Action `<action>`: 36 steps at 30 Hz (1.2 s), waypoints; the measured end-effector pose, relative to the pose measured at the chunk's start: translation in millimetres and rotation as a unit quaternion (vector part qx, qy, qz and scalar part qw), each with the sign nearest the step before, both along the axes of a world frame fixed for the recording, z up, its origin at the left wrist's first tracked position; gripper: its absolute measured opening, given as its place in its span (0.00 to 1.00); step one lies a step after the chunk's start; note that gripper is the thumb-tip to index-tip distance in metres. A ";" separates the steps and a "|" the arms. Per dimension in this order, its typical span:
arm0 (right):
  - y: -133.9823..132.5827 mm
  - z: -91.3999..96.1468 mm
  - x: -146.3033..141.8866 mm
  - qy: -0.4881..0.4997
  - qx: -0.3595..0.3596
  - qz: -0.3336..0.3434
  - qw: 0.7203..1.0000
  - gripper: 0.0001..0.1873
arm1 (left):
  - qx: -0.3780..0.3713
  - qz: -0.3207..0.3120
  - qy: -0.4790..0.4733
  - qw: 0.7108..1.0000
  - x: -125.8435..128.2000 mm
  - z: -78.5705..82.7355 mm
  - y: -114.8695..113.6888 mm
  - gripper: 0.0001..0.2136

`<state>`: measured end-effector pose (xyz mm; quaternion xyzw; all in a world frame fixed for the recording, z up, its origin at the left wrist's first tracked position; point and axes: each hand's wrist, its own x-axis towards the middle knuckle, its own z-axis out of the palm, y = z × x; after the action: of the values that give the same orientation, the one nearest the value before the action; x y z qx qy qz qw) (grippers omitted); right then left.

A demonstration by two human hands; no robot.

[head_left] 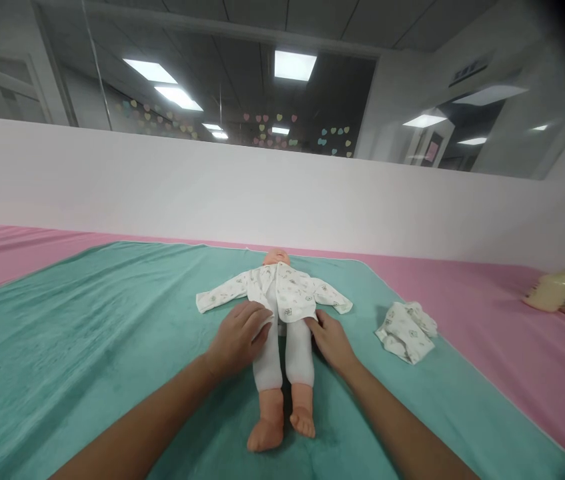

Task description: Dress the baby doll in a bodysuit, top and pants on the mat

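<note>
Got a teal blanket (112, 347) spread over pink fabric (482, 313), running back toward a plain white wall (162, 180). Higher up, got a long stretch of glass (332, 87) dotted with heart-shaped stickers (262, 127), plus some bright lights (295, 65). Can't tell if seen through it or just reflected.

Now for the main bit: got a doll (267, 363) lying face-up in the middle of the blanket, head toward the wall and bare feet (303, 413) pointing back at the camera. Wearing a printed top (296, 293), white with little patterns, over a white body and legs. Can see both sleeves (225, 292) stretched out to the sides and the front parted down the middle.

Got the left hand (239, 337) curled by the hip on the left of the view, fingers bunched together and clamped on the lower edge of that front flap. Got the right hand (333, 339) at the opposite hip, thumb and fingers pinching the hem corner. Can't make out every fingertip, tbh.

Over to the right, near the blanket's edge, got a rumpled printed cloth (406, 332) in a similar pattern. Way further right, on the pink, got a pale yellow item (551, 292). Too blurry to name, sorry.
</note>
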<state>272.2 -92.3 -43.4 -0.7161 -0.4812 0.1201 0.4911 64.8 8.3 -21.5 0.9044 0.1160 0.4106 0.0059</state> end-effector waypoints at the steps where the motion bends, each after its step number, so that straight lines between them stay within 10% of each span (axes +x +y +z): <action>1: -1.8 2.6 6.0 -0.049 -0.015 -0.005 0.999 0.11 | 0.007 -0.003 -0.008 1.000 1.0 -0.8 0.1 0.12; 14: -24.1 26.0 12.8 -0.258 -0.115 0.131 0.950 0.16 | 0.022 0.078 0.024 0.996 -6.4 -2.8 20.9 0.13; 21: -21.9 36.5 -4.2 -0.281 0.076 0.055 0.955 0.16 | -0.103 0.167 -0.033 0.980 -8.8 4.7 16.9 0.07; 29: -10.3 23.0 -21.1 -0.175 0.140 0.171 0.960 0.14 | -0.051 -0.051 0.048 0.996 3.7 4.9 0.5 0.09; 36: -20.9 32.5 -15.8 -0.185 0.147 0.172 0.956 0.11 | -0.115 -0.063 0.040 0.991 3.4 -1.1 2.1 0.09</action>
<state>256.4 -113.2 -10.9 -0.5520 -0.6923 -0.0039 0.4648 68.2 10.4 -22.6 0.9189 0.1059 0.3566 0.1311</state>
